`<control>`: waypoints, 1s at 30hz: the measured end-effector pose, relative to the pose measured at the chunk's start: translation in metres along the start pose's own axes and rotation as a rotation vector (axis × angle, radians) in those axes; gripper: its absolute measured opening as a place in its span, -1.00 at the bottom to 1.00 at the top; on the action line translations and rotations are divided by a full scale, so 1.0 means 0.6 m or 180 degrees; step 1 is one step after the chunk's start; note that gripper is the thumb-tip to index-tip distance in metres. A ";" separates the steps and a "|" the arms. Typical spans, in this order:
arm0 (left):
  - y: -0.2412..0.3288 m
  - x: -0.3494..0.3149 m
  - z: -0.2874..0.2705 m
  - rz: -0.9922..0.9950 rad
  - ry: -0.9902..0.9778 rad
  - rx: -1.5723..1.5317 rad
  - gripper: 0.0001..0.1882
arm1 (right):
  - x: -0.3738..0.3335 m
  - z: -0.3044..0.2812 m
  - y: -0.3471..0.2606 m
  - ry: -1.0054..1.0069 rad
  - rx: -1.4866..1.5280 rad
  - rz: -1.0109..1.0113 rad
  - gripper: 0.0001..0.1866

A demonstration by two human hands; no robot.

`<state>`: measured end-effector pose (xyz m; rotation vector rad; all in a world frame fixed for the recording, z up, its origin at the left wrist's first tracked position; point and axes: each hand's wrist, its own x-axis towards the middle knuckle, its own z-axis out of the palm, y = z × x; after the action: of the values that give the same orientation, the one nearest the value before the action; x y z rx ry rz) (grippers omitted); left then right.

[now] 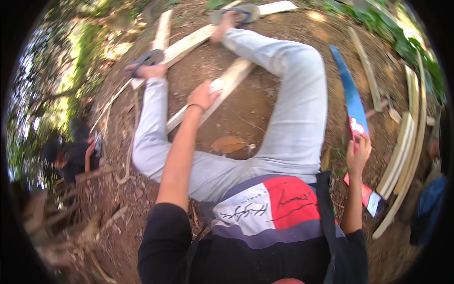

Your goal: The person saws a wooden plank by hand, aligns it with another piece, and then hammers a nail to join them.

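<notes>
My left hand [203,98] is closed around a small white rounded object [216,85] and rests on a pale wooden plank [235,75] between my legs. The object's kind is not clear. On my right, my right hand [360,152] grips the red handle of a handsaw [349,90]. Its blue blade lies along the soil, tip pointing away from me. The saw's grip is partly covered by my fingers.
Pale wood pieces [189,45] lie under my sandalled feet. Several wooden strips [402,146] and a red, white and dark item [371,198] lie at right. Another person [75,154] is at left; blue cloth [428,203] shows at the right edge. Leaves border the dirt.
</notes>
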<state>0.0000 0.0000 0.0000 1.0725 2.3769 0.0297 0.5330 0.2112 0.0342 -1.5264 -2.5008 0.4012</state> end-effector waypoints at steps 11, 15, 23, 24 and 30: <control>0.074 -0.133 -0.135 0.0947 0.3271 -0.0888 -0.47 | 0.092 -0.010 -0.473 -0.0436 0.2162 -0.1925 -0.70; 0.158 -0.232 -0.192 0.1529 0.3703 -0.1408 -0.45 | 0.063 0.018 -0.577 -0.0762 0.2283 -0.2183 -0.49; 0.215 -0.321 -0.147 0.1813 0.3516 -0.3586 -0.47 | 0.076 0.078 -0.579 -0.2644 0.3295 -0.1822 -0.33; 0.210 -0.313 -0.140 0.1614 0.3367 -0.3827 -0.46 | 0.077 0.058 -0.591 -0.2271 0.3294 -0.2391 -0.47; 0.115 -0.333 -0.208 0.1918 0.2504 -0.2530 -0.62 | 0.056 0.120 -0.513 -0.1838 0.2495 -0.1589 -0.51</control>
<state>0.0978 -0.0697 0.2143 1.4297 2.1194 1.7080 0.2379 0.0978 0.0660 -0.5044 -2.4541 1.6490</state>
